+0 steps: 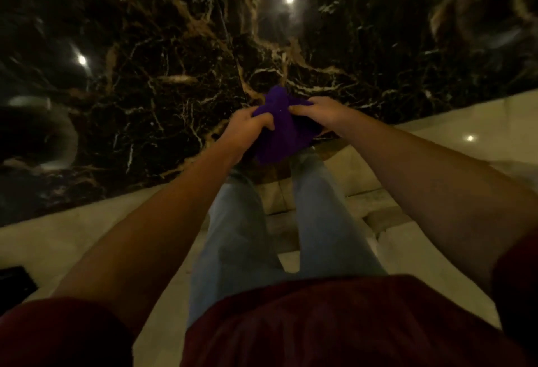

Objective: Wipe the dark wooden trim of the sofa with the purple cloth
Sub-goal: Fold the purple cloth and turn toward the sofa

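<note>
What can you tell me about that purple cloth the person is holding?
The purple cloth is a deep violet, soft-looking fabric, bunched and crumpled, not spread flat. It is held up in the air in front of the person, above the dark veined marble floor. The left hand grips its left side and the right hand pinches its upper right edge. One bunched end pokes up between the hands, and the rest hangs down below them. No sofa is in view.

ahead: dark marble surface (174,60) bare, open | below: own legs (233,221) block downward reach
</note>
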The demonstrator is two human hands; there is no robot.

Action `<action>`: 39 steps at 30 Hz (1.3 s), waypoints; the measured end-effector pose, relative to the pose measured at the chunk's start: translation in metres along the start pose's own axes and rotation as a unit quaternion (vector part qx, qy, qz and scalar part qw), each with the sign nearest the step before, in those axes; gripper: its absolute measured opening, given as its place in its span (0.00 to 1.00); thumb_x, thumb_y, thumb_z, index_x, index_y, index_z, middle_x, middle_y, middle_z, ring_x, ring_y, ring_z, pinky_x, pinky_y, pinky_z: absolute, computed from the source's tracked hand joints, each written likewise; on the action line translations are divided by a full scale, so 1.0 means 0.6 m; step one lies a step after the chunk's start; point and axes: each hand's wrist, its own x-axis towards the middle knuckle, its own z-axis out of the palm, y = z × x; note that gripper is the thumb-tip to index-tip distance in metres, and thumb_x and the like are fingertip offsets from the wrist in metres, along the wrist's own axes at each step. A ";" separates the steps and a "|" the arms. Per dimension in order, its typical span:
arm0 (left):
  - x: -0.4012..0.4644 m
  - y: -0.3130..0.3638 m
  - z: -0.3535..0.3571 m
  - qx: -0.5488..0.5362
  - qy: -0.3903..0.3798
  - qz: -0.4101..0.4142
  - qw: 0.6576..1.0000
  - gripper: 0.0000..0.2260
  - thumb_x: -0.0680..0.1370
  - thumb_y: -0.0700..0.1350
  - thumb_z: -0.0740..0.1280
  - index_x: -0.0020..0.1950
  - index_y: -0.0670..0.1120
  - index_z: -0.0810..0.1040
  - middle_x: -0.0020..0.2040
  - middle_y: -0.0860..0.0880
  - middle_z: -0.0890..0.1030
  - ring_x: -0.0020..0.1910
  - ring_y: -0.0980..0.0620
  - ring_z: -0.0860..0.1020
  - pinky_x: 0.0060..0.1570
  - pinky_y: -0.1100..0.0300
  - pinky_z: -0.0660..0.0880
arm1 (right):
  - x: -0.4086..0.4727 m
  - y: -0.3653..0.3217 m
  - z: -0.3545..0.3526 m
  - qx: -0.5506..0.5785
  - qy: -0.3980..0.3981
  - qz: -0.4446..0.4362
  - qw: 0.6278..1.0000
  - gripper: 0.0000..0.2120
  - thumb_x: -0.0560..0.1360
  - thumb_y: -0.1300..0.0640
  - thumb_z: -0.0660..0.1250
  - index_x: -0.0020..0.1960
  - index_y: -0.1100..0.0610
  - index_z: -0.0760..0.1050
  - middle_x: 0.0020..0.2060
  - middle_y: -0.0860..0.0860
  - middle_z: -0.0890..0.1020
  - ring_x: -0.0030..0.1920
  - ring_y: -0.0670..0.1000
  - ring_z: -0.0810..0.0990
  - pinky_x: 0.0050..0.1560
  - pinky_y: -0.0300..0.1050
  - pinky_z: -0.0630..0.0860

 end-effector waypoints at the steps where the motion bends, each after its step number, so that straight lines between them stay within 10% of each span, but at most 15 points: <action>1: -0.026 0.026 0.014 0.017 -0.022 0.009 1.000 0.07 0.71 0.39 0.68 0.46 0.48 0.82 0.47 0.48 0.85 0.49 0.47 0.83 0.43 0.55 0.79 | -0.037 0.007 -0.018 0.023 0.013 0.000 1.000 0.25 0.70 0.35 0.76 0.57 0.50 0.76 0.51 0.47 0.81 0.49 0.49 0.82 0.37 0.45 0.77; 5: -0.087 0.073 0.043 0.061 -0.062 0.019 0.996 0.08 0.67 0.37 0.65 0.40 0.48 0.79 0.40 0.51 0.83 0.45 0.48 0.81 0.42 0.55 0.76 | -0.132 0.035 -0.036 0.087 0.036 -0.011 0.996 0.44 0.60 0.25 0.73 0.68 0.48 0.71 0.55 0.47 0.78 0.53 0.50 0.79 0.32 0.43 0.80; 13: -0.270 0.157 0.097 0.217 -0.186 0.121 0.951 0.12 0.58 0.41 0.65 0.40 0.47 0.77 0.40 0.48 0.81 0.45 0.47 0.80 0.43 0.54 0.75 | -0.389 0.154 0.008 0.281 0.129 -0.086 0.947 0.51 0.60 0.18 0.66 0.74 0.47 0.70 0.62 0.52 0.78 0.56 0.53 0.80 0.54 0.57 0.83; 17: -0.316 0.146 0.123 0.207 -0.209 0.100 0.951 0.10 0.58 0.40 0.66 0.36 0.47 0.81 0.43 0.47 0.84 0.48 0.44 0.81 0.48 0.51 0.77 | -0.448 0.187 0.044 0.385 0.140 -0.118 0.905 0.47 0.57 0.18 0.69 0.67 0.46 0.76 0.60 0.52 0.80 0.58 0.55 0.81 0.49 0.56 0.83; 21: -0.386 0.107 0.185 0.225 -0.271 0.069 0.933 0.10 0.67 0.37 0.63 0.31 0.49 0.80 0.34 0.51 0.84 0.44 0.47 0.80 0.36 0.59 0.79 | -0.499 0.255 0.105 0.537 0.137 -0.150 0.819 0.39 0.60 0.21 0.72 0.60 0.46 0.81 0.55 0.52 0.85 0.50 0.53 0.87 0.41 0.48 0.83; 24: -0.447 0.088 0.246 0.251 -0.320 0.086 0.909 0.06 0.64 0.40 0.64 0.34 0.47 0.80 0.36 0.50 0.83 0.42 0.48 0.80 0.41 0.56 0.76 | -0.543 0.312 0.140 0.618 0.122 -0.191 0.753 0.46 0.57 0.25 0.77 0.67 0.50 0.79 0.60 0.55 0.86 0.58 0.57 0.86 0.54 0.56 0.84; 27: -0.490 0.070 0.308 0.267 -0.369 0.097 0.885 0.14 0.62 0.40 0.65 0.46 0.43 0.80 0.44 0.46 0.83 0.47 0.47 0.80 0.50 0.51 0.76 | -0.592 0.374 0.153 0.668 0.143 -0.237 0.691 0.42 0.54 0.26 0.80 0.60 0.50 0.84 0.55 0.54 0.88 0.53 0.56 0.88 0.47 0.53 0.85; 32: -0.556 0.034 0.434 0.304 -0.438 0.094 0.841 0.12 0.64 0.40 0.66 0.45 0.44 0.82 0.48 0.46 0.84 0.53 0.44 0.79 0.56 0.47 0.75 | -0.680 0.476 0.138 0.746 0.203 -0.279 0.569 0.24 0.79 0.32 0.61 0.50 0.47 0.88 0.48 0.51 0.89 0.47 0.51 0.88 0.46 0.47 0.85; 39: -0.656 0.006 0.615 0.354 -0.484 0.117 0.792 0.17 0.66 0.42 0.66 0.54 0.43 0.79 0.55 0.44 0.81 0.57 0.42 0.79 0.61 0.43 0.76 | -0.773 0.579 0.071 0.768 0.300 -0.348 0.447 0.27 0.75 0.33 0.70 0.65 0.51 0.81 0.61 0.56 0.85 0.59 0.57 0.85 0.58 0.57 0.83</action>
